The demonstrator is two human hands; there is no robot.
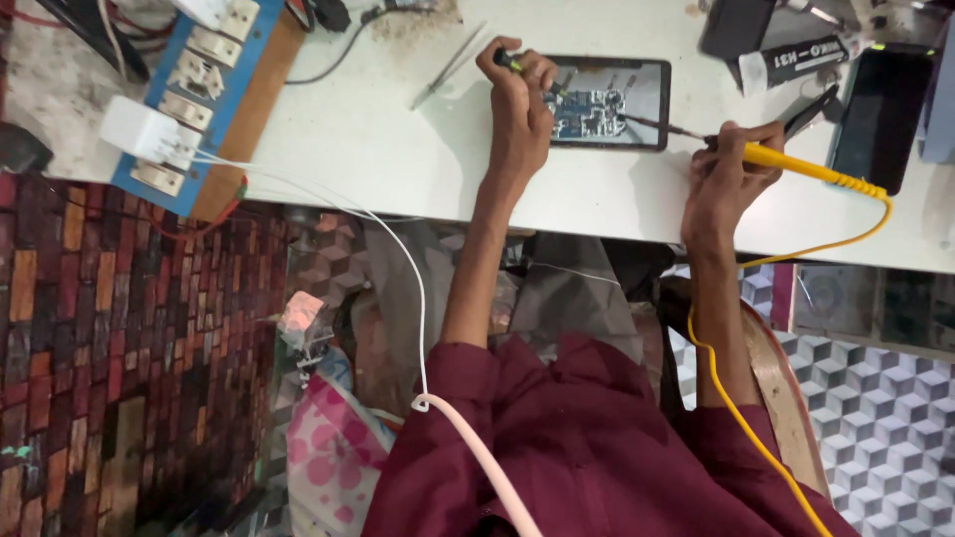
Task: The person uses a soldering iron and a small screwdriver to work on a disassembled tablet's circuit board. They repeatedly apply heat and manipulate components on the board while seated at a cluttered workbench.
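Between hands (519, 94) (731, 174): opened phone (607, 102), soldering iron (796, 167) touching.

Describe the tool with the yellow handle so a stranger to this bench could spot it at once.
Start at the white worktable and find the opened phone with its circuit board showing. Just to its right, the right hand grips the soldering iron, its thin dark tip reaching onto the phone. Nothing else there has its bright yellow handle and matching yellow cord trailing off the table edge.
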